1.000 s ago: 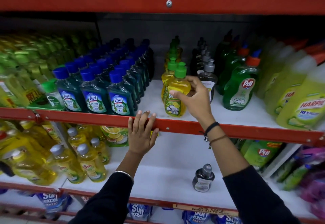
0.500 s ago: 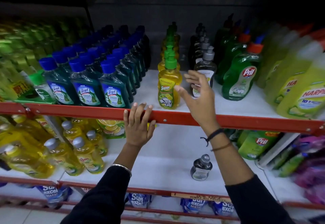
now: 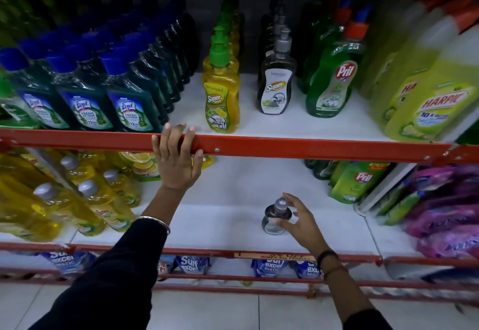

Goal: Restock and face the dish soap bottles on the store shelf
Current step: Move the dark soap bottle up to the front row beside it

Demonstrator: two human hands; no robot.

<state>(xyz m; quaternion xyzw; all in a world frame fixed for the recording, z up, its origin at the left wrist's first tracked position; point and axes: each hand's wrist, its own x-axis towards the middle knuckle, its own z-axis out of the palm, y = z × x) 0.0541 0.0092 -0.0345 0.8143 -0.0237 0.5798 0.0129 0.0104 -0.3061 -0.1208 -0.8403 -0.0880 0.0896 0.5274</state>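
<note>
Dark bottle (image 3: 274, 219) (lower shelf (image 3: 220, 215)) just beside right hand (image 3: 302, 222).

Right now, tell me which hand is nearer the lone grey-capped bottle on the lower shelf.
Right. The right hand is at the grey-capped bottle, curved around its cap; the left hand rests on the red rail above it, leftward.

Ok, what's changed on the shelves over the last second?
The right hand let go of the front yellow bottle on the upper shelf, leaving it upright, then dropped to the lower shelf, where its fingers curl around the lone grey bottle; a firm grip isn't clear. Unchanged: the left hand rests on the red rail, and the grey bottle stands where it was.
</note>
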